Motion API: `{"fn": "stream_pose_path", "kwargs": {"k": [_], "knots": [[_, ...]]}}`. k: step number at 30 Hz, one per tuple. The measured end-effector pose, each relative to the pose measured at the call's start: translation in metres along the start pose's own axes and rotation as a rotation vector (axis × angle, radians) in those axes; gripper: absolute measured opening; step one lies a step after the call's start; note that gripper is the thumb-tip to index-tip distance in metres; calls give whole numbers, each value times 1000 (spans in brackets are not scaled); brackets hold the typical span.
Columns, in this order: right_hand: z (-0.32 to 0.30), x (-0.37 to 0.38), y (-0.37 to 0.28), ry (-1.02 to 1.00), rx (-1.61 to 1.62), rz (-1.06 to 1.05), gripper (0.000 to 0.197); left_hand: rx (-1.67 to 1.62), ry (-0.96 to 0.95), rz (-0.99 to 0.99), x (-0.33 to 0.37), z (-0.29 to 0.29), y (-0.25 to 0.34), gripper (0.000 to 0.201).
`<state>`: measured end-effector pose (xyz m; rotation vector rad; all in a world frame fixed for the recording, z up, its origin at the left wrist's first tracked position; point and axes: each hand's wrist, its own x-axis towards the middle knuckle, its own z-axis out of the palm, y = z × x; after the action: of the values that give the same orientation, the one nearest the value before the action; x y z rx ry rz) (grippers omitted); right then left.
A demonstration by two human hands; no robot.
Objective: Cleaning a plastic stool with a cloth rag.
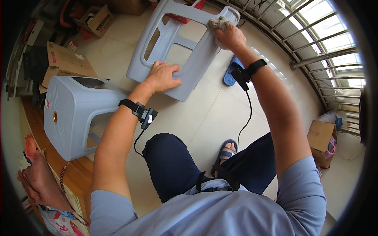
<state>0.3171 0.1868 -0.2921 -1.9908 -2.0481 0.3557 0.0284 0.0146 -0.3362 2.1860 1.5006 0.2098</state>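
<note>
A grey-blue plastic stool is held tilted ahead of me, its open leg frame turned toward me. My left hand grips the stool's near edge, thumb on one face and fingers curled round the rim. At the far right corner of the stool, my right hand is closed on a crumpled grey cloth, which presses against the stool's leg end. Both wrists wear black straps with small devices and cables.
A second grey-blue stool lies on a wooden bench at left, near a brown bag. Cardboard boxes sit far left, another box at right. A blue slipper lies beyond my foot. Metal window bars line the right.
</note>
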Motion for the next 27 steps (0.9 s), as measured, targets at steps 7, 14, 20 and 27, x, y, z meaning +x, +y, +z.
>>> {"fn": "stream_pose_path", "kwargs": {"k": [7, 14, 20, 27], "knots": [[-2, 3, 5, -67, -32, -9, 65, 13, -194, -61, 9, -17, 8, 48], [4, 4, 3, -64, -35, 1, 68, -25, -272, -161, 10, -21, 6, 49], [2, 3, -4, -94, -36, 3, 68, -6, -255, -171, 6, -20, 7, 49], [1, 3, -8, -84, -18, -6, 64, 91, -286, -239, 13, -24, 22, 56]]}}
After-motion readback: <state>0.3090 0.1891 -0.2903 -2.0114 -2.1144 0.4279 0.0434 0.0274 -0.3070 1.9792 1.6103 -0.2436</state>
